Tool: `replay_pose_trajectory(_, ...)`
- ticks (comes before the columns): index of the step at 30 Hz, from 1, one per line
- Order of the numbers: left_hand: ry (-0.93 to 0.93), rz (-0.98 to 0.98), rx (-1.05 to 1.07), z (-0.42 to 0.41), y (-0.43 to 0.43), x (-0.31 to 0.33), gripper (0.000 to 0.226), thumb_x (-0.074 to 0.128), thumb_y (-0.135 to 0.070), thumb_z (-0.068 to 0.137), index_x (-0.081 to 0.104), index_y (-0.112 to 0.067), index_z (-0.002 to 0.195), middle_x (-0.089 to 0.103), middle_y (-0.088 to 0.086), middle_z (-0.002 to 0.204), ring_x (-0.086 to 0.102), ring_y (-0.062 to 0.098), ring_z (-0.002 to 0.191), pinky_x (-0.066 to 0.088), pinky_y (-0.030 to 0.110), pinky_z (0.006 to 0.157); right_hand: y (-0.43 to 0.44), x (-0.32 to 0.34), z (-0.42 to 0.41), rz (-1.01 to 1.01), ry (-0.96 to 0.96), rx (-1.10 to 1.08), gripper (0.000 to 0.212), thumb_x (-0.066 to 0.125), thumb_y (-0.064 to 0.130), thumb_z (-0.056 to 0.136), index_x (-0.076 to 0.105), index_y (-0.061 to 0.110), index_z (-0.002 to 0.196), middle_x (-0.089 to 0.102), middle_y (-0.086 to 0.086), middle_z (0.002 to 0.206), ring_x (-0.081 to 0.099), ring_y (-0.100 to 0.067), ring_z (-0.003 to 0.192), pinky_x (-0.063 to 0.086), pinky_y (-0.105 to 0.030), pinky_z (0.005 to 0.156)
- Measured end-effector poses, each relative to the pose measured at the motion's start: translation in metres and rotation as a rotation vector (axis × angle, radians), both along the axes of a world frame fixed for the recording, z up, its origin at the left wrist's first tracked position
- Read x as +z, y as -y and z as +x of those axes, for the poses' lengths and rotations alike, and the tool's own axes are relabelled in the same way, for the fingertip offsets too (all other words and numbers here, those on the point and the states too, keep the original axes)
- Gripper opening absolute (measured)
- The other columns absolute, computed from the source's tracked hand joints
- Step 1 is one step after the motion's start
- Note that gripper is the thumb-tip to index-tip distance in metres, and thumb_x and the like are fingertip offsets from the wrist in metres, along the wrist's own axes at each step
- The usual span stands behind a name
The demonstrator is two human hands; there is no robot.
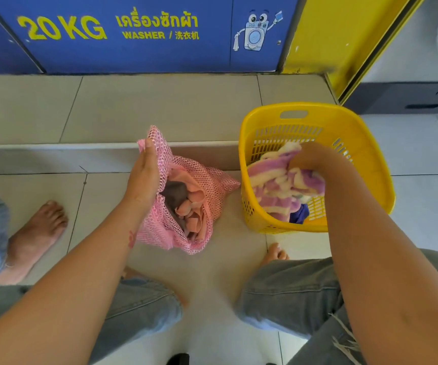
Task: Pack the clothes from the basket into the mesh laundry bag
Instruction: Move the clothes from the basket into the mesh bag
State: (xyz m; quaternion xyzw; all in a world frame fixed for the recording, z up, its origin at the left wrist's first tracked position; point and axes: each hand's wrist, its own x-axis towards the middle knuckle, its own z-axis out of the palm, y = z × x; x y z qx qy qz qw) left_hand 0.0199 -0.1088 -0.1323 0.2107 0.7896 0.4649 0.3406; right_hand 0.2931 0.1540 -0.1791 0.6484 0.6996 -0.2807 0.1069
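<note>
Floor tiles (160,111), pale beige, fill the view below a blue washer panel (133,35) lettered "20KG WASHER", with a yellow panel (344,35) to its right. A low step edge runs across the tiles behind the things. Next in size, the yellow basket (365,154) stands on the floor to the right, slotted walls upright, a handle hole in its far rim. Inside it lies a purple and cream striped cloth (273,185), bunched up, with a dark blue garment (301,214) showing beneath at the near side. The right hand (310,159) reaches down into the basket, its grip closed on a fold of the striped cloth. Just beside the basket on the left, apart from it, sits the pink mesh laundry bag (210,180), slumped on the floor with its mouth open upward. The left hand (144,177) holds the bag's far rim raised, grip clamped on the mesh. Within the bag rest a peach garment (197,196) and a smaller grey one (174,192). Bare feet show near the bag.
</note>
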Motion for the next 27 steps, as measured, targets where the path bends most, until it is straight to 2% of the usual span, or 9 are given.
replay_pose_trajectory(6, 0.014, 0.016, -0.024, -0.008, 0.013, 0.008, 0.071, 0.012, -0.068, 0.094, 0.026, -0.031, 0.152, 0.03, 0.001, 0.158, 0.027, 0.022, 0.145, 0.02, 0.04, 0.117, 0.049, 0.118, -0.037, 0.139, -0.335, -0.063, 0.035, 0.065, 0.021, 0.074, 0.062, 0.023, 0.109, 0.069, -0.006, 0.106, 0.066, -0.029, 0.096, 0.056, -0.046, 0.088)
replay_pose_trajectory(10, 0.004, 0.018, -0.025, -0.01, 0.016, 0.01, 0.068, 0.012, -0.066, 0.096, 0.027, -0.031, 0.152, 0.031, 0.001, 0.158, 0.028, 0.023, 0.145, 0.02, 0.039, 0.116, 0.072, 0.163, -0.056, 0.226, -0.519, -0.019, 0.028, 0.054, 0.012, 0.082, 0.065, 0.016, 0.107, 0.065, -0.01, 0.092, 0.056, -0.02, 0.075, 0.05, -0.036, 0.066)
replay_pose_trajectory(13, 0.018, -0.005, 0.0, -0.012, 0.016, 0.013, 0.067, 0.012, -0.065, 0.096, 0.027, -0.03, 0.152, 0.029, 0.003, 0.158, 0.028, 0.025, 0.145, 0.021, 0.039, 0.116, 0.098, 0.189, -0.074, 0.078, -0.713, -0.034, 0.03, 0.051, 0.0, 0.082, 0.067, 0.018, 0.101, 0.059, -0.007, 0.079, 0.052, -0.011, 0.059, 0.04, -0.023, 0.047)
replay_pose_trajectory(16, 0.041, 0.013, 0.033, -0.015, 0.017, 0.017, 0.068, 0.013, -0.065, 0.096, 0.032, -0.029, 0.151, 0.034, 0.003, 0.156, 0.031, 0.024, 0.144, 0.022, 0.038, 0.115, 0.122, 0.208, -0.097, -0.26, -0.698, 0.129, 0.028, 0.049, -0.004, 0.083, 0.064, 0.019, 0.089, 0.059, -0.007, 0.064, 0.05, -0.01, 0.044, 0.037, -0.015, 0.039)
replay_pose_trajectory(19, 0.074, 0.064, 0.073, -0.022, 0.022, 0.02, 0.071, 0.012, -0.068, 0.095, 0.036, -0.028, 0.149, 0.04, 0.003, 0.153, 0.036, 0.024, 0.141, 0.025, 0.038, 0.115, 0.13, 0.188, -0.133, -0.291, -0.302, 0.459, 0.025, 0.056, 0.001, 0.08, 0.066, 0.01, 0.1, 0.062, -0.01, 0.073, 0.054, -0.019, 0.058, 0.044, -0.025, 0.052)
replay_pose_trajectory(21, 0.118, 0.086, 0.079, -0.028, 0.028, 0.022, 0.081, 0.013, -0.077, 0.088, 0.038, -0.028, 0.148, 0.043, 0.002, 0.151, 0.04, 0.022, 0.139, 0.026, 0.037, 0.115, 0.137, 0.16, -0.162, -0.291, -0.168, 0.563, 0.025, 0.058, 0.005, 0.077, 0.068, 0.011, 0.099, 0.065, -0.005, 0.07, 0.057, -0.02, 0.06, 0.045, -0.024, 0.053)
replay_pose_trajectory(23, 0.134, 0.081, 0.036, -0.037, 0.035, 0.019, 0.096, 0.014, -0.091, 0.073, 0.045, -0.033, 0.143, 0.052, 0.002, 0.145, 0.049, 0.023, 0.132, 0.033, 0.046, 0.114, 0.15, 0.129, -0.19, -0.272, -0.162, 0.579, 0.008, 0.06, 0.008, 0.08, 0.064, 0.012, 0.085, 0.062, 0.001, 0.07, 0.058, -0.016, 0.064, 0.043, -0.02, 0.054)
replay_pose_trajectory(25, 0.147, 0.08, 0.009, -0.045, 0.039, 0.013, 0.093, 0.014, -0.091, 0.073, 0.054, -0.035, 0.135, 0.062, 0.003, 0.133, 0.06, 0.024, 0.117, 0.043, 0.05, 0.106, 0.168, 0.088, -0.214, -0.324, -0.264, 0.448, 0.003, 0.061, 0.01, 0.086, 0.059, 0.012, 0.087, 0.059, 0.001, 0.078, 0.058, -0.014, 0.07, 0.045, -0.017, 0.058)
replay_pose_trajectory(27, 0.12, 0.073, 0.008, -0.052, 0.044, 0.01, 0.079, 0.011, -0.081, 0.085, 0.054, -0.036, 0.135, 0.063, -0.001, 0.131, 0.061, 0.018, 0.115, 0.043, 0.047, 0.107, 0.19, 0.042, -0.234, -0.32, -0.43, 0.332, 0.032, 0.065, 0.015, 0.082, 0.059, 0.014, 0.113, 0.059, -0.003, 0.1, 0.06, -0.017, 0.088, 0.051, -0.02, 0.071)
